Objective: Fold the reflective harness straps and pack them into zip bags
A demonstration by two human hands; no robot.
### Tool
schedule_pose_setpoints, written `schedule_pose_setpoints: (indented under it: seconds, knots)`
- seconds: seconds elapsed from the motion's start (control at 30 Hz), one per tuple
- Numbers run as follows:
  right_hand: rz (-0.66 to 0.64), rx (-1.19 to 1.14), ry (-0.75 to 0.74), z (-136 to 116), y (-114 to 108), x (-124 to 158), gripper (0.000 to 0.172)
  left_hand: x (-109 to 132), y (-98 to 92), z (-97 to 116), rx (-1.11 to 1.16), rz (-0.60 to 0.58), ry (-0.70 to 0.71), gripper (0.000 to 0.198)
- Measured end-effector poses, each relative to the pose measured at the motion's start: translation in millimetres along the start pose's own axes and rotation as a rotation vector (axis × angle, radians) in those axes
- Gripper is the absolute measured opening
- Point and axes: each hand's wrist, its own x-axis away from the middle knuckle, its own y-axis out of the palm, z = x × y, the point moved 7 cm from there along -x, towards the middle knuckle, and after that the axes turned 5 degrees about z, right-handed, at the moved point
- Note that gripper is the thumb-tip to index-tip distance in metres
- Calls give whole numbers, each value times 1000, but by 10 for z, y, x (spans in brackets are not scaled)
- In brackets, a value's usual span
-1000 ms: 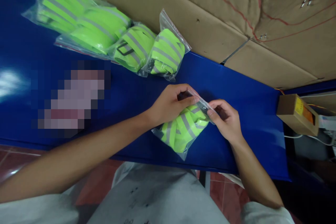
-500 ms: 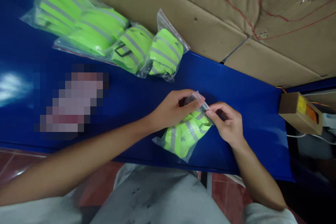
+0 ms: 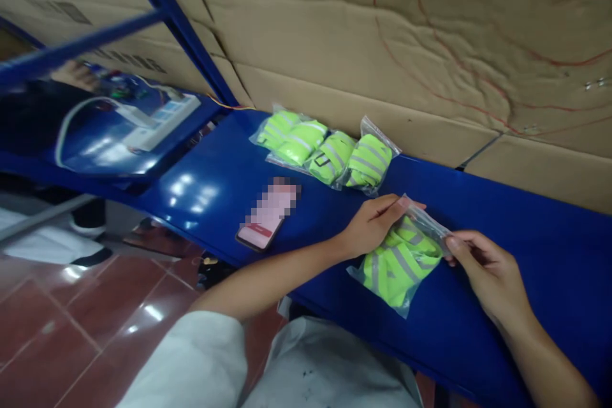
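Note:
A clear zip bag (image 3: 404,264) packed with neon-yellow reflective straps lies on the blue table (image 3: 329,223) in front of me. My left hand (image 3: 375,223) pinches the left end of its top edge between thumb and fingers. At the right end of that edge, my right hand (image 3: 482,268) grips the plastic the same way. The bag's mouth is stretched between both hands; whether the zip is sealed I cannot tell. Beyond my hands, several similar filled bags (image 3: 301,141) lie in a row against the cardboard.
A phone (image 3: 261,229) with a blurred-out screen lies left of my hands. Cardboard panels (image 3: 310,44) stand along the table's back. At the far left, another person's hand (image 3: 76,74) is near a white power strip (image 3: 155,124) on an adjoining blue table.
My view has swung left, bringing the other table and person into sight. My hands have moved apart along the bag's top edge, which now looks pulled straighter.

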Motion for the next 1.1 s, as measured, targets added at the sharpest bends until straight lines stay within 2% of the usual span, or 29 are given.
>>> schedule_pose_setpoints:
  seconds: [0.1,0.23,0.3,0.4,0.53,0.6,0.7,0.8,0.87,0.97,1.1]
  knots:
    - [-31,-162,35,75,88,2,40,5,-43,50,78,36,71,47]
    - [-280,-413,7,38,452,82,62,-40,-138,-11,281,165,29,46]
    - [-350,-453,-14,3,594,127,66,-64,-146,-52,328,202,1,48]
    - [-311,-466,39,11,641,144,61,-86,-105,-85,308,182,-17,53]
    - [-160,-449,121,55,482,88,56,-108,-57,-150,229,116,-29,59]
    - [-94,-443,147,99,380,33,57,-121,-92,-188,120,150,-18,63]
    - [-1,-432,185,211,226,-68,58,-116,-149,-126,-116,214,108,60]
    - [64,-379,195,279,93,-184,57,-43,-97,37,-247,160,270,50]
    - [65,-326,174,237,56,-284,56,51,-18,172,-384,106,403,44]
    - [26,-256,112,62,110,-492,57,211,167,301,-699,25,614,40]
    - [-6,-195,40,-133,272,-833,57,348,368,293,-941,-60,775,38]
